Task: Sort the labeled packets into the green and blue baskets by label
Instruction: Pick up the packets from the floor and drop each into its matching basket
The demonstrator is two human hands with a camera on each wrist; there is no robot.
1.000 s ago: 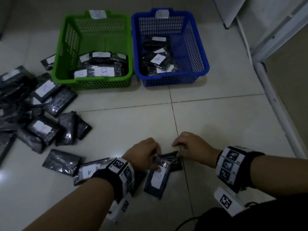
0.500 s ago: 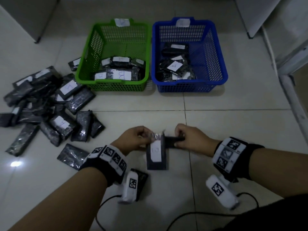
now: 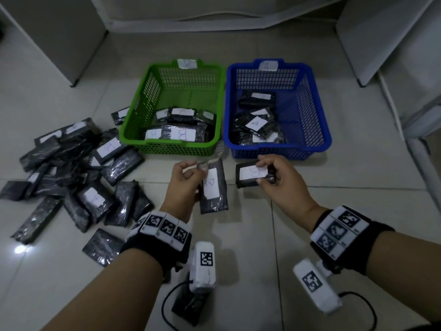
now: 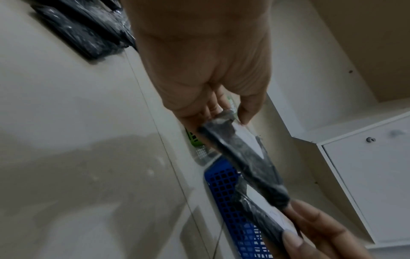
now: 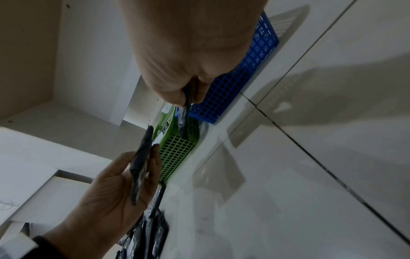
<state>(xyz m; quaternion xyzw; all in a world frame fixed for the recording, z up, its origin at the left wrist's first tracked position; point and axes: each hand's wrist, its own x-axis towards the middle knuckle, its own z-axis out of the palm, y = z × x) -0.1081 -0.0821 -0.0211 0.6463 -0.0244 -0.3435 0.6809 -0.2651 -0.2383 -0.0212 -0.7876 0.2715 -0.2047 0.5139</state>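
Packets on the floor: a big loose heap [image 3: 71, 168] lies left of the baskets, still unsorted; some show white labels, others lie label-down. By my reckoning most of the job is left.
Green basket: the green basket [image 3: 181, 149] stands left of its blue neighbour, with several packets piled at its near end; the front one reads B. A paper tag sits on the far rim, its letter too faint to read.
Blue basket: the blue basket [image 3: 319, 130] holds a smaller pile, one label reading A. Its rim tag is also unreadable.
Stray packet: one packet [image 3: 120, 114] lies on the floor against the green basket's left wall, outside it.
Left hand: the left hand [image 3: 183, 187] pinches the B packet [image 3: 212, 187] by its upper edge, thumb and fingers curled round it, holding it lengthwise in the air just short of the green basket. I judge it bound for green.
Right hand: the right hand [image 3: 284, 182] grips a second packet [image 3: 250, 174] by its right end, label up, in front of the blue basket. The letter looks like a B turned sideways, but I cannot be sure; if so, it belongs in green too.
Gap between packets: the two held packets are near each other, apart.
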